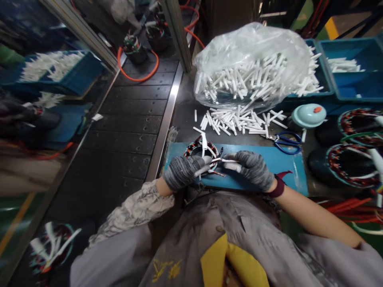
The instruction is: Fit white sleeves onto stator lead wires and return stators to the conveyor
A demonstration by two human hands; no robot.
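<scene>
A motor stator [191, 150], its coil ends laced in black and orange, sits on the blue mat [278, 161] in front of me. White sleeved leads [204, 140] stick up and out of it. My left hand [184, 172], in a grey knitted glove with pale fingertips, is closed at the stator's near side, pinching a white sleeved wire. From the right, my right hand [254, 169], gloved alike, pinches the thin end of a lead between thumb and fingers. The two hands are a short way apart, with wire stretching between them. The left fingertips partly cover the stator.
Loose white sleeves [230, 119] lie beyond the mat, before a clear plastic bag [254, 44] full of them. Blue-handled scissors [289, 142] and a pale-blue round container [308, 115] are at right. More stators [321, 165] stand further right. A slatted conveyor [131, 119] runs along the left.
</scene>
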